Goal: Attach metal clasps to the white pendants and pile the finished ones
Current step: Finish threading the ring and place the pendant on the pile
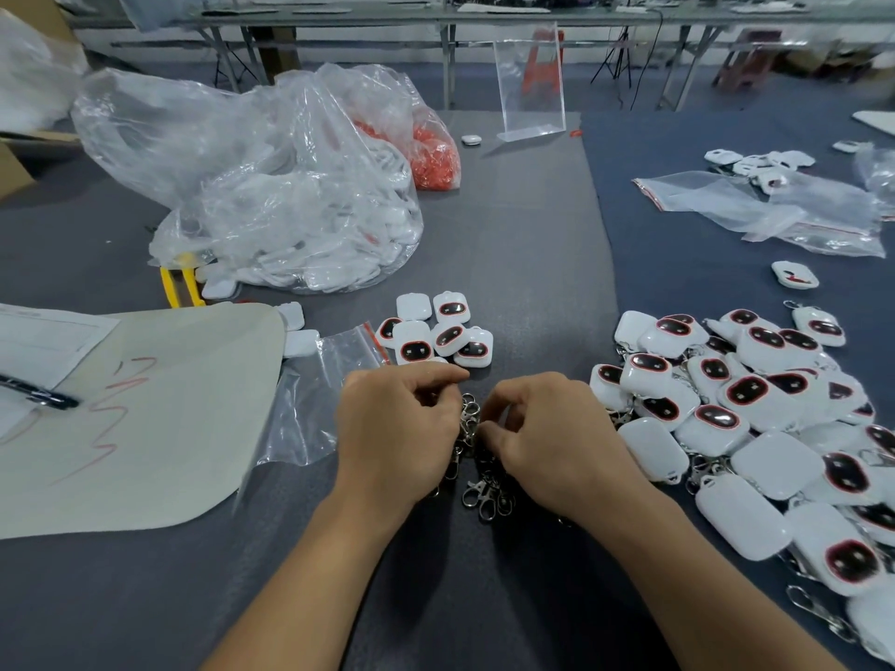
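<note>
Though tangled, shiny metal clasps [477,494].

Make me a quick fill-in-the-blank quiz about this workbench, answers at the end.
1. The left hand and right hand both pinch at a heap of metal ____.
2. The big pile of finished pendants lies on the person's ____ side.
3. The pen lies on the person's ____ side.
4. The tool handles by the clear bag are ____.
Answers: clasps, right, left, yellow.
</note>
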`<state>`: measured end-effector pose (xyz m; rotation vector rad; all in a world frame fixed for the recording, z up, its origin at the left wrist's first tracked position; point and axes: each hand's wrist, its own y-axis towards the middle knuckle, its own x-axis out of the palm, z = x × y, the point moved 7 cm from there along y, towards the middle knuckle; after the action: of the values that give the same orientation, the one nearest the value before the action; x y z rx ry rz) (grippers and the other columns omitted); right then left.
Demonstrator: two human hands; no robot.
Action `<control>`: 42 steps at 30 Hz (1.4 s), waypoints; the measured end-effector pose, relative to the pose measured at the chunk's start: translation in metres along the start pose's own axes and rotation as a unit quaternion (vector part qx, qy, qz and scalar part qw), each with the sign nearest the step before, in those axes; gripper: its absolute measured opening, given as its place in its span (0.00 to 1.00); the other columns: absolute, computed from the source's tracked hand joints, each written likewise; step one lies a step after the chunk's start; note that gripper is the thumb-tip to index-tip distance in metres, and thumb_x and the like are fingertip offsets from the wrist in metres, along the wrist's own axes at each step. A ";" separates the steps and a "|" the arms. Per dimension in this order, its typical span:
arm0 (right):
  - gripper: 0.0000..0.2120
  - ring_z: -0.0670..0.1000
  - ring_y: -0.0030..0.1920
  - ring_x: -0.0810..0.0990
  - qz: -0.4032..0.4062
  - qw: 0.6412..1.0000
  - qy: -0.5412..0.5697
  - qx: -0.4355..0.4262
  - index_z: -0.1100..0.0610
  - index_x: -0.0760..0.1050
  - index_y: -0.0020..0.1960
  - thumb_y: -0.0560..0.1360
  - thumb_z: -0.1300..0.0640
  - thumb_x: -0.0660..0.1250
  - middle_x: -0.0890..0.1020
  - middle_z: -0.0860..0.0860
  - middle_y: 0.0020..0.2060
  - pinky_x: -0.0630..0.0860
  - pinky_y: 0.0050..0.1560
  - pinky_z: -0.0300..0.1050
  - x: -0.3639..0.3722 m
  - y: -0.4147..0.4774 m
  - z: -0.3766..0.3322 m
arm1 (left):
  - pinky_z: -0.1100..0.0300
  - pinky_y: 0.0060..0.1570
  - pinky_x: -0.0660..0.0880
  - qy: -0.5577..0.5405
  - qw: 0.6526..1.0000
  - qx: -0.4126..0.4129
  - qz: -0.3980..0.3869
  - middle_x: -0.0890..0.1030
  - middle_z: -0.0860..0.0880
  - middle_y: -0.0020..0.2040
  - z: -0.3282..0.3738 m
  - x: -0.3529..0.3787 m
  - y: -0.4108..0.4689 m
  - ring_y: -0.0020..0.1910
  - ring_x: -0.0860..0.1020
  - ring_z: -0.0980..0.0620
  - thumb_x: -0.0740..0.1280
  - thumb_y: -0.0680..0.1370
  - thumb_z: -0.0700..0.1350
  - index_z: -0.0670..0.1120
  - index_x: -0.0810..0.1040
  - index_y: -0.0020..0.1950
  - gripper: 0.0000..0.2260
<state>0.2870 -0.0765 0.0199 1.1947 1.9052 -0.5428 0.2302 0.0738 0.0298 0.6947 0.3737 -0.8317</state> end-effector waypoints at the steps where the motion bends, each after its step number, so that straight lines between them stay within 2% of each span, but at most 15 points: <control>1: 0.02 0.45 0.34 0.80 0.005 1.000 0.024 0.005 0.45 0.83 0.42 0.73 0.49 0.74 0.81 0.43 0.30 0.78 0.40 0.45 0.000 0.000 0.003 | 0.79 0.46 0.71 -0.012 1.000 0.005 -0.007 0.79 0.74 0.46 0.002 0.001 -0.001 0.43 0.78 0.75 0.73 0.71 0.45 0.57 0.88 0.45 0.08; 4: 0.07 0.45 0.25 0.76 0.013 0.987 0.155 0.040 0.49 0.83 0.36 0.73 0.55 0.75 0.81 0.45 0.26 0.73 0.31 0.43 -0.002 0.002 0.010 | 0.78 0.44 0.72 -0.063 0.997 0.014 -0.043 0.83 0.69 0.43 0.008 0.004 -0.005 0.42 0.80 0.72 0.72 0.71 0.46 0.56 0.88 0.44 0.07; 7: 0.09 0.47 0.29 0.80 0.018 0.949 0.304 0.075 0.52 0.85 0.36 0.72 0.64 0.74 0.84 0.52 0.29 0.76 0.34 0.42 -0.006 0.002 0.015 | 0.69 0.46 0.77 -0.089 0.992 0.016 -0.090 0.84 0.67 0.41 0.013 0.010 -0.008 0.44 0.82 0.68 0.71 0.72 0.48 0.58 0.87 0.45 0.07; 10: 0.10 0.47 0.28 0.76 0.008 0.922 0.377 0.086 0.57 0.84 0.35 0.71 0.69 0.72 0.82 0.54 0.28 0.72 0.32 0.39 -0.005 0.004 0.017 | 0.69 0.45 0.78 -0.097 0.990 0.024 -0.094 0.84 0.67 0.41 0.015 0.010 -0.009 0.43 0.83 0.66 0.74 0.72 0.47 0.58 0.87 0.46 0.07; 13: 0.11 0.47 0.27 0.72 -0.003 0.909 0.409 0.085 0.58 0.83 0.35 0.71 0.70 0.71 0.79 0.55 0.27 0.70 0.29 0.38 -0.005 0.004 0.017 | 0.67 0.41 0.78 -0.125 0.988 0.018 -0.086 0.84 0.64 0.38 0.014 0.009 -0.007 0.40 0.83 0.62 0.76 0.72 0.43 0.57 0.87 0.42 0.08; 17: 0.10 0.46 0.28 0.74 0.006 0.921 0.385 0.065 0.57 0.84 0.36 0.72 0.69 0.72 0.82 0.54 0.28 0.71 0.31 0.37 -0.007 0.004 0.014 | 0.59 0.36 0.77 -0.118 0.989 0.008 -0.090 0.83 0.57 0.33 0.012 0.010 -0.006 0.34 0.81 0.55 0.75 0.73 0.43 0.55 0.85 0.38 0.07; 22: 0.07 0.46 0.32 0.81 0.007 0.945 0.325 0.043 0.53 0.86 0.40 0.73 0.64 0.75 0.86 0.51 0.32 0.76 0.36 0.41 -0.005 0.004 0.010 | 0.64 0.34 0.74 -0.137 0.987 -0.007 -0.088 0.82 0.58 0.32 0.011 0.010 -0.004 0.32 0.78 0.59 0.74 0.74 0.41 0.53 0.85 0.37 0.08; 25: 0.10 0.45 0.30 0.79 -0.003 0.926 0.375 0.047 0.54 0.87 0.40 0.73 0.67 0.73 0.85 0.53 0.32 0.73 0.34 0.37 -0.004 0.004 0.009 | 0.67 0.41 0.77 -0.158 0.984 -0.017 -0.086 0.85 0.61 0.37 0.011 0.009 -0.003 0.39 0.82 0.62 0.75 0.74 0.40 0.54 0.87 0.41 0.08; 27: 0.11 0.45 0.27 0.75 0.001 0.906 0.419 0.057 0.56 0.86 0.39 0.74 0.69 0.71 0.82 0.54 0.28 0.71 0.31 0.35 -0.006 0.006 0.012 | 0.66 0.47 0.79 -0.169 0.981 -0.017 -0.096 0.86 0.62 0.42 0.012 0.009 -0.005 0.45 0.84 0.62 0.76 0.73 0.40 0.56 0.88 0.47 0.10; 30: 0.11 0.44 0.23 0.70 0.002 0.898 0.434 0.066 0.58 0.85 0.38 0.75 0.68 0.70 0.76 0.52 0.23 0.67 0.27 0.32 -0.008 0.006 0.014 | 0.67 0.48 0.78 -0.147 0.983 0.009 -0.112 0.85 0.65 0.45 0.016 0.010 -0.006 0.47 0.83 0.65 0.77 0.73 0.42 0.59 0.87 0.52 0.13; 33: 0.11 0.45 0.24 0.71 0.007 0.903 0.425 0.062 0.58 0.86 0.38 0.76 0.67 0.70 0.77 0.52 0.23 0.68 0.28 0.34 -0.008 0.005 0.013 | 0.67 0.45 0.79 -0.155 0.983 0.012 -0.097 0.85 0.66 0.42 0.018 0.009 -0.005 0.44 0.83 0.66 0.77 0.73 0.44 0.61 0.87 0.49 0.12; 36: 0.10 0.46 0.26 0.72 0.023 0.918 0.393 0.051 0.57 0.86 0.37 0.75 0.67 0.72 0.78 0.52 0.24 0.70 0.30 0.37 -0.008 0.005 0.013 | 0.73 0.39 0.75 -0.129 0.989 0.020 -0.064 0.84 0.68 0.38 0.019 0.004 -0.006 0.39 0.82 0.67 0.78 0.71 0.44 0.63 0.84 0.46 0.13; 39: 0.09 0.44 0.26 0.73 0.045 0.935 0.350 0.038 0.54 0.86 0.38 0.74 0.64 0.73 0.79 0.48 0.24 0.70 0.31 0.37 -0.012 0.004 0.013 | 0.74 0.33 0.71 -0.120 0.991 0.008 -0.053 0.83 0.64 0.33 0.015 0.003 -0.005 0.32 0.79 0.66 0.77 0.71 0.42 0.61 0.85 0.40 0.11; 42: 0.09 0.41 0.25 0.71 0.077 0.959 0.274 0.005 0.49 0.86 0.38 0.73 0.62 0.75 0.80 0.47 0.24 0.68 0.29 0.32 -0.019 0.001 0.011 | 0.75 0.31 0.68 -0.155 0.986 -0.026 -0.051 0.82 0.62 0.31 0.008 0.005 -0.002 0.27 0.74 0.67 0.77 0.72 0.39 0.57 0.85 0.37 0.12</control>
<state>0.2969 -0.0944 0.0292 1.6045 2.2313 -0.1371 0.2316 0.0645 0.0322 0.4902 0.1512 -1.0074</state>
